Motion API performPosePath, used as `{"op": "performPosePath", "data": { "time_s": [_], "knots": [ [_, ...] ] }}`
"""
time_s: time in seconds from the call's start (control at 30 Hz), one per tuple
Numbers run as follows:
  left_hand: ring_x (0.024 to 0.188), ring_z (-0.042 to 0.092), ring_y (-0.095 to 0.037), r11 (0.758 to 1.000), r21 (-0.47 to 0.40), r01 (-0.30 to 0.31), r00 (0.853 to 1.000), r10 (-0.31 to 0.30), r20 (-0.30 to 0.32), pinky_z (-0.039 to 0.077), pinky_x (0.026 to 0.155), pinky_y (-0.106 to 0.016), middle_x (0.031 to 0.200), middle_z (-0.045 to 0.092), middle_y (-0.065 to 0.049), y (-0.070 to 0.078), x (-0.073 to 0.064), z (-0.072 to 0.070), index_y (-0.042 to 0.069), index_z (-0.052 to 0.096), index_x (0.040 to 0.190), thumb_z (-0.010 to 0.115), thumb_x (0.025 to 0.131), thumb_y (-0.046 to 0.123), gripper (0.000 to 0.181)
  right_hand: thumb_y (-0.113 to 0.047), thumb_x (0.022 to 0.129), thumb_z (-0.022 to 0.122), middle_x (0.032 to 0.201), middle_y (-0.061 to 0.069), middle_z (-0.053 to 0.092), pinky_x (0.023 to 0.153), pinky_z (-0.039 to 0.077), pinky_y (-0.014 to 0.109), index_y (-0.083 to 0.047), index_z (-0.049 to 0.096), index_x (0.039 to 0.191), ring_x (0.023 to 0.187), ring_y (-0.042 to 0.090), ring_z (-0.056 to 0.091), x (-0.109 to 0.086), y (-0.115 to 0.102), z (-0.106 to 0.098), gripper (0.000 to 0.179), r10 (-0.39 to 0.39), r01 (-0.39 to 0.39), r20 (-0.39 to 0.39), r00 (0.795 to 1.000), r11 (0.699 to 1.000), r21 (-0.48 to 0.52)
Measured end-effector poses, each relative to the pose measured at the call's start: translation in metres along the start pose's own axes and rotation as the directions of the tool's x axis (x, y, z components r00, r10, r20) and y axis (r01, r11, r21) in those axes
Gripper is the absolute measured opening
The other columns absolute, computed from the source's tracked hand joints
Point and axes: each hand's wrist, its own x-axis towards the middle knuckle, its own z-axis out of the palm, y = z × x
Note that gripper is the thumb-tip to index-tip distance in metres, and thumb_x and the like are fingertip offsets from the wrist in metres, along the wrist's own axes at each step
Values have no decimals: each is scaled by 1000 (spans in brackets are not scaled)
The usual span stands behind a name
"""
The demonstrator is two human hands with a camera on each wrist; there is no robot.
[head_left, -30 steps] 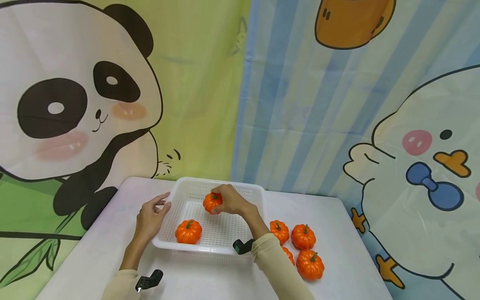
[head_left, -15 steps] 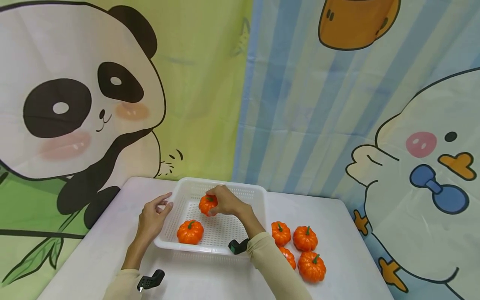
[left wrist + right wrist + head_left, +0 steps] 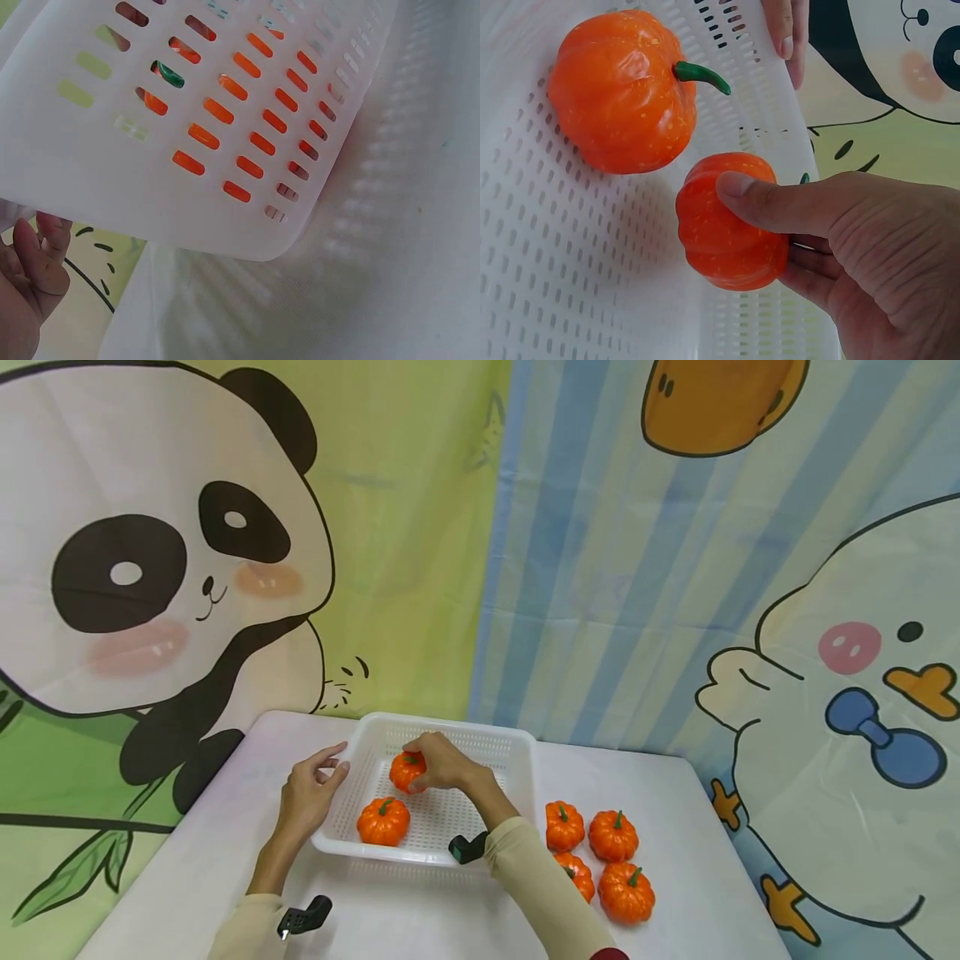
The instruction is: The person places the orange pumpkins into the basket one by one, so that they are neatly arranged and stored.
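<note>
My right hand (image 3: pixel 446 762) grips a small orange toy pumpkin (image 3: pixel 731 232) inside the white perforated basket (image 3: pixel 480 858), with the thumb across its side and the fingers behind. This pumpkin is near the basket's back left, and the hand partly hides it. In front of it, toward the near left corner, sits another toy pumpkin (image 3: pixel 383 822) with a green stem. My left hand (image 3: pixel 306 793) is at the basket's left rim, its fingers loosely bent and fingertips right at the edge. Through the slots in the left wrist view, orange shows behind the basket wall (image 3: pixel 187 217).
Several more toy pumpkins (image 3: pixel 613 837) are grouped on the white table (image 3: pixel 675 827) right of the basket, one partly covered by the right sleeve (image 3: pixel 547 885). Behind the table hangs a printed curtain (image 3: pixel 405 568) with a panda and a white bird.
My right hand has carried its pumpkin a little to the left within the basket. The left hand stays at the rim, and the whole head view has shifted slightly.
</note>
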Motion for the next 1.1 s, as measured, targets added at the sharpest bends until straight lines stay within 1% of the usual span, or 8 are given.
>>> {"op": "performPosePath", "data": {
  "time_s": [0.2,0.4,0.63,0.77,0.8,0.83,1.03,1.1],
  "knots": [
    [87,63,-22,1000,-4,7,1000,-7,9,49,67,-26,130,73,-21,-1,1,-1,15,62,155,66,110,32,48,-10,82,96,138,11,77,115,52,30,4,69,142,127,25,70,7,-4,1,67,0,0,26,1000,1000,-7],
    [86,63,-21,1000,-12,-1,1000,1,6,49,68,-27,130,73,-20,0,3,-1,16,63,154,67,109,32,48,-8,80,96,135,12,78,113,52,30,4,71,140,124,25,70,14,-3,5,65,-15,15,41,999,1000,-4],
    [86,63,-20,1000,-3,21,1000,-21,11,49,68,-27,130,73,-19,-3,0,-1,16,63,154,67,109,31,48,-11,80,97,136,9,78,113,51,27,2,71,140,125,23,69,19,-4,14,67,-23,24,75,997,1000,-17],
    [84,62,-19,1000,10,3,1000,-3,-9,46,70,-30,128,75,-18,-4,0,0,17,66,152,69,108,30,46,-12,78,98,137,9,77,114,51,28,2,71,141,127,23,69,19,-4,15,69,-23,24,92,995,1000,-12],
    [84,61,-18,1000,11,-2,1000,3,-13,45,70,-31,128,75,-18,-5,0,0,16,66,152,69,108,29,46,-12,78,99,138,9,77,115,51,29,2,71,141,128,24,68,20,-3,15,70,-22,23,97,995,1000,-8],
    [84,61,-18,1000,13,-7,1000,8,-17,44,71,-32,127,76,-18,-5,0,0,17,66,151,70,108,29,45,-16,78,100,138,9,77,116,50,30,1,71,141,129,24,67,23,4,22,72,-26,28,88,996,999,-25],
    [83,60,-17,1000,10,-13,1000,13,-23,44,70,-32,126,76,-17,-6,1,1,16,67,151,69,108,28,45,-20,71,104,133,2,79,110,52,31,-8,76,138,123,20,67,35,27,39,73,-52,53,46,998,998,-38],
    [83,60,-18,1000,8,-12,1000,12,-23,44,70,-31,126,76,-18,-6,1,1,16,67,151,69,108,27,45,-18,69,105,132,1,79,110,52,30,-8,77,136,123,19,67,36,28,39,73,-33,33,42,999,999,-3]
  ]
}}
